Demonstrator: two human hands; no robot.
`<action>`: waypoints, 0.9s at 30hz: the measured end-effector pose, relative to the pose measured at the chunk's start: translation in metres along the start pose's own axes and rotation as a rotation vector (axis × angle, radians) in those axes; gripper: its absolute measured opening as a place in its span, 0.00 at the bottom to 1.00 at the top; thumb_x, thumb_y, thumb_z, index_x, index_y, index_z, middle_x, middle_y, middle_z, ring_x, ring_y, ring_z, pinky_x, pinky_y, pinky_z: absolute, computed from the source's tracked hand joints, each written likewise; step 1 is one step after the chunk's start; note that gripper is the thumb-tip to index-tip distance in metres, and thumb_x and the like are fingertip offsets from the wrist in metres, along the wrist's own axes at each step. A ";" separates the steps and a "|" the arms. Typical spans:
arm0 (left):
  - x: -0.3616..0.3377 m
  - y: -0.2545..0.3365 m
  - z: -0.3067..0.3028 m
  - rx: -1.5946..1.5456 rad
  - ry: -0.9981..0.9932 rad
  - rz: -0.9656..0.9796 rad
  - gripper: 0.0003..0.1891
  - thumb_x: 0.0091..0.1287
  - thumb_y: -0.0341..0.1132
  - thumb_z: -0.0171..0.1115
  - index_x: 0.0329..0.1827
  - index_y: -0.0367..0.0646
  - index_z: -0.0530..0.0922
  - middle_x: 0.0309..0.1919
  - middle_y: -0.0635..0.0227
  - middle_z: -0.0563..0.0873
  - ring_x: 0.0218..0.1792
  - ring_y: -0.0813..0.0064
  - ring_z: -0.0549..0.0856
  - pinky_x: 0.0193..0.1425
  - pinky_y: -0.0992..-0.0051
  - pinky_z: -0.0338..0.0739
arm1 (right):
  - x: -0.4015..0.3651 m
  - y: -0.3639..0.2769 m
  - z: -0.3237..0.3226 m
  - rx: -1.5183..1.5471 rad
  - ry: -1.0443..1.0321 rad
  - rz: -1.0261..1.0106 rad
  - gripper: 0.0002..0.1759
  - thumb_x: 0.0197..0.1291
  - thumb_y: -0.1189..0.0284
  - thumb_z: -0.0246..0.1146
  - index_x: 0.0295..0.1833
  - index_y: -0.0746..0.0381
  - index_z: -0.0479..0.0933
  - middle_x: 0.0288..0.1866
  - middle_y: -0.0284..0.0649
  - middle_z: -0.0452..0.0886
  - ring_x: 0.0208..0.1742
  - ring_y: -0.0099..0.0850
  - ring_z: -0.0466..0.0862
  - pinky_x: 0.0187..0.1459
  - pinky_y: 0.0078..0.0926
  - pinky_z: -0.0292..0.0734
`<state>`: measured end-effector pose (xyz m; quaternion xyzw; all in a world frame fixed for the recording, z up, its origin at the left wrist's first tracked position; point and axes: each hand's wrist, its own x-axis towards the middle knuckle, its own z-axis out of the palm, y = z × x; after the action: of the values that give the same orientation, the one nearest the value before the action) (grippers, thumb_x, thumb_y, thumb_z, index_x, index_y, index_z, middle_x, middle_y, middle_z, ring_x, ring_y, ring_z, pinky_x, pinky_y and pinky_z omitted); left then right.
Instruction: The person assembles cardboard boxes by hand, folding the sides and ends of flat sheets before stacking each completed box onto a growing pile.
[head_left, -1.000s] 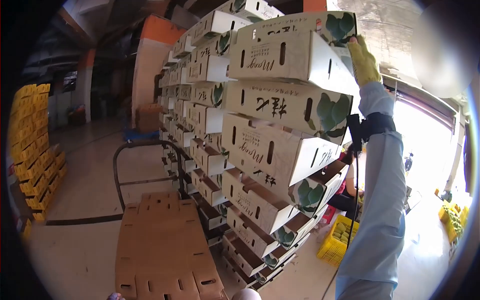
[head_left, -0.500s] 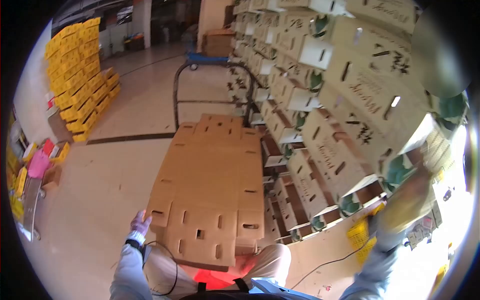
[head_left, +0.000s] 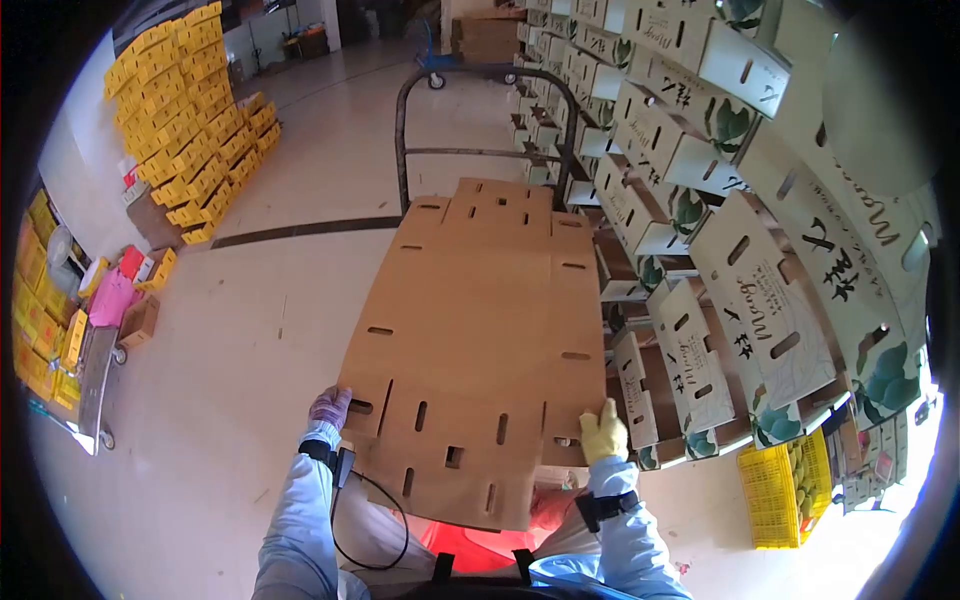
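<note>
A flat, unfolded brown cardboard sheet [head_left: 490,290] with slots and cut-outs lies on a cart with a dark tubular handle [head_left: 485,70]. At its near left corner my left hand [head_left: 330,408], in a purplish glove, has its fingers closed on the edge by a slot. On the near right corner my right hand [head_left: 604,433], in a yellow glove, is closed with the fingertips on the cardboard edge. More cardboard shows beneath the top sheet at the near side.
Stacked white printed boxes [head_left: 765,300] rise close on the right. A yellow basket [head_left: 775,495] stands at lower right. Yellow crates [head_left: 185,120] are piled at the back left, and a cart [head_left: 95,385] with a pink bag [head_left: 113,298] stands at left.
My right hand has come down from the white boxes at the far right to the cardboard's right corner. The view has shifted. My left hand remains at the left corner.
</note>
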<state>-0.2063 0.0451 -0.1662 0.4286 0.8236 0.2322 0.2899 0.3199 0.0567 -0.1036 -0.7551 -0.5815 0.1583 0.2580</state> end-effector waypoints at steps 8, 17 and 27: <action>-0.138 0.042 -0.043 -0.327 -0.499 -0.222 0.14 0.67 0.43 0.65 0.35 0.40 0.81 0.24 0.69 0.83 0.24 0.76 0.84 0.24 0.75 0.81 | 0.028 0.092 -0.024 0.070 -0.182 0.075 0.19 0.50 0.68 0.66 0.47 0.67 0.79 0.34 0.40 0.82 0.32 0.30 0.83 0.29 0.28 0.80; -0.078 0.022 0.002 0.018 0.035 0.072 0.43 0.58 0.46 0.71 0.73 0.41 0.59 0.41 0.55 0.86 0.31 0.64 0.86 0.38 0.65 0.83 | 0.010 0.017 -0.054 -0.084 -0.189 0.090 0.24 0.42 0.59 0.69 0.43 0.63 0.83 0.41 0.53 0.85 0.46 0.49 0.83 0.50 0.41 0.78; -0.128 0.111 -0.031 0.340 -0.404 0.699 0.29 0.52 0.31 0.66 0.61 0.44 0.76 0.47 0.52 0.82 0.47 0.54 0.83 0.53 0.65 0.79 | -0.055 -0.085 -0.023 0.414 -0.277 -0.528 0.23 0.59 0.76 0.59 0.61 0.55 0.75 0.44 0.48 0.81 0.43 0.43 0.84 0.44 0.40 0.80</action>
<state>-0.1046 -0.0082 -0.0387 0.7599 0.5825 0.0889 0.2744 0.2495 0.0152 -0.0390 -0.4820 -0.7415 0.3014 0.3565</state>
